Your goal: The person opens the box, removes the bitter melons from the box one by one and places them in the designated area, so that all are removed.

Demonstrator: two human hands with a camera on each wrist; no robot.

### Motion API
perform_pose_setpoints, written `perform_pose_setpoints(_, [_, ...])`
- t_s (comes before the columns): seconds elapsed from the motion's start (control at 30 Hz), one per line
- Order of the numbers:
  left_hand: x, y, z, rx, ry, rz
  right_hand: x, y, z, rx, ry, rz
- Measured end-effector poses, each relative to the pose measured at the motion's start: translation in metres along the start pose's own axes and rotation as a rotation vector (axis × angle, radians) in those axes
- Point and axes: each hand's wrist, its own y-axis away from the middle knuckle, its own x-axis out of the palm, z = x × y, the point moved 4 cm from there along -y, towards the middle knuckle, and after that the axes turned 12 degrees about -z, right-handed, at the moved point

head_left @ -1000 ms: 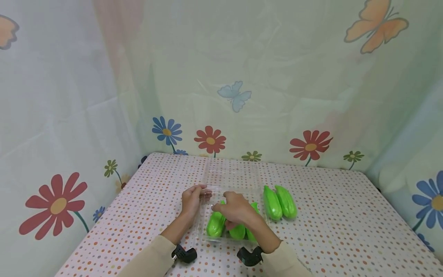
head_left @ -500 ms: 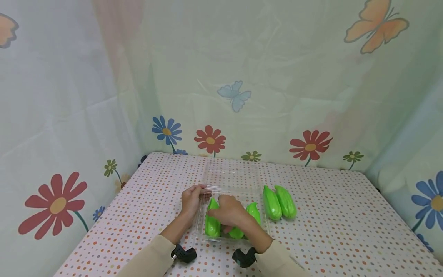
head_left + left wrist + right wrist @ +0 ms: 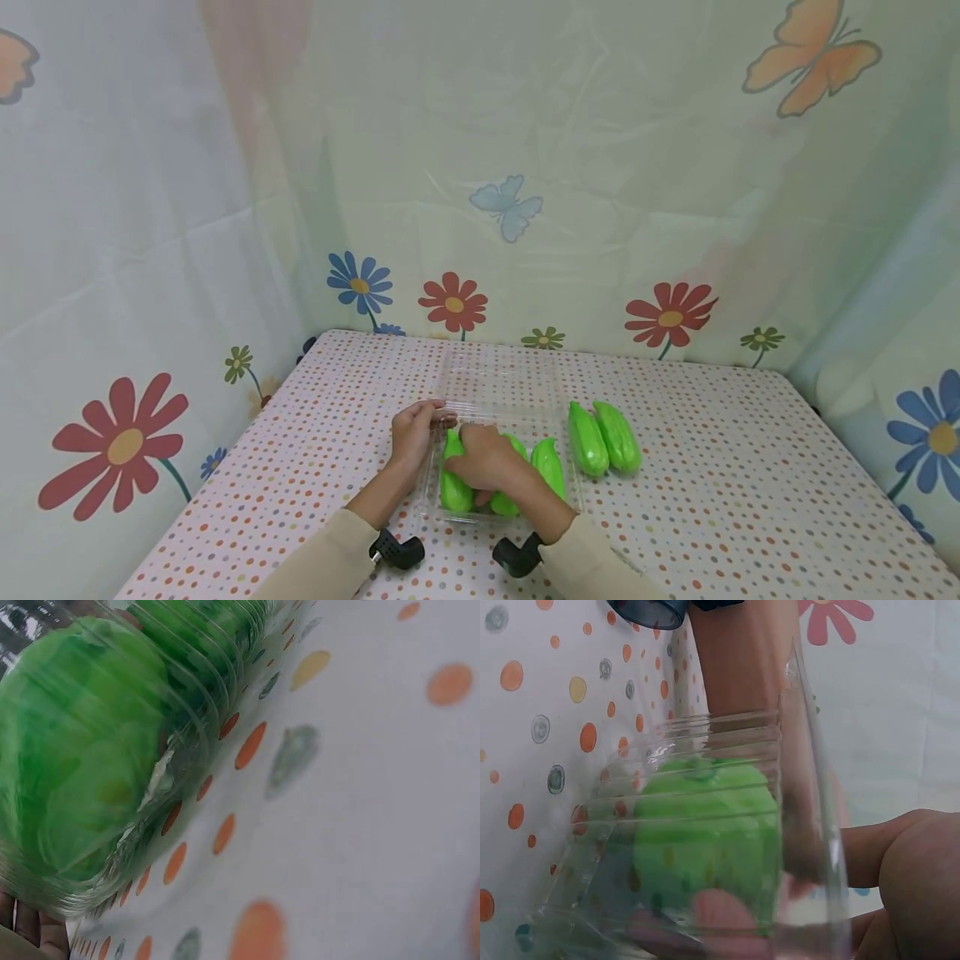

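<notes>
The left hand (image 3: pixel 415 431) pinches the clear tray (image 3: pixel 501 510) at its ten o'clock corner; the right hand (image 3: pixel 486 459) curls over a green gourd (image 3: pixel 453 490) inside, seemingly gripping it; two more gourds (image 3: pixel 603 437) lie at three o'clock.

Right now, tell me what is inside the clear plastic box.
The clear plastic box holds three green vegetables, side by side. The right hand lies on the left and middle ones and hides much of them. The left hand grips the box's far left corner.
</notes>
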Motion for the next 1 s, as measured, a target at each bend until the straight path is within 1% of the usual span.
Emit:
perform_pose_setpoints(0.13, [0.0, -0.006, 0.01, 0.012, 0.015, -0.013, 0.004, -0.003, 0.002, -0.017, 0.037, -0.008])
perform_pose_setpoints(0.27, [0.0, -0.007, 0.012, 0.029, 0.005, -0.029, 0.006, -0.004, 0.003, -0.02, 0.066, -0.016])
perform_pose_setpoints(0.4, [-0.001, -0.006, 0.012, 0.012, 0.014, -0.04, 0.009, -0.005, 0.004, -0.018, 0.083, -0.011])
perform_pose_setpoints(0.5, [-0.001, -0.006, 0.012, 0.003, 0.016, -0.041, 0.01, -0.005, 0.005, -0.026, 0.118, -0.012])
perform_pose_setpoints(0.6, [-0.001, -0.004, 0.008, 0.005, 0.006, -0.034, 0.011, -0.006, 0.006, -0.045, 0.151, -0.017])
perform_pose_setpoints(0.67, [0.0, 0.0, 0.001, 0.006, 0.003, -0.024, 0.012, -0.006, 0.006, -0.053, 0.159, -0.019])
perform_pose_setpoints(0.8, [0.0, 0.012, -0.016, 0.012, -0.016, -0.019, 0.014, -0.007, 0.004, -0.036, 0.134, -0.004])
perform_pose_setpoints(0.87, [0.0, 0.017, -0.022, 0.018, -0.025, -0.021, 0.015, -0.008, 0.003, -0.028, 0.119, 0.002])
perform_pose_setpoints(0.93, [0.0, 0.018, -0.024, 0.023, -0.035, -0.021, 0.016, -0.009, 0.002, -0.017, 0.104, 0.006])
perform_pose_setpoints(1.0, [0.0, 0.015, -0.02, 0.022, -0.037, -0.021, 0.017, -0.009, 0.002, -0.01, 0.096, 0.008])
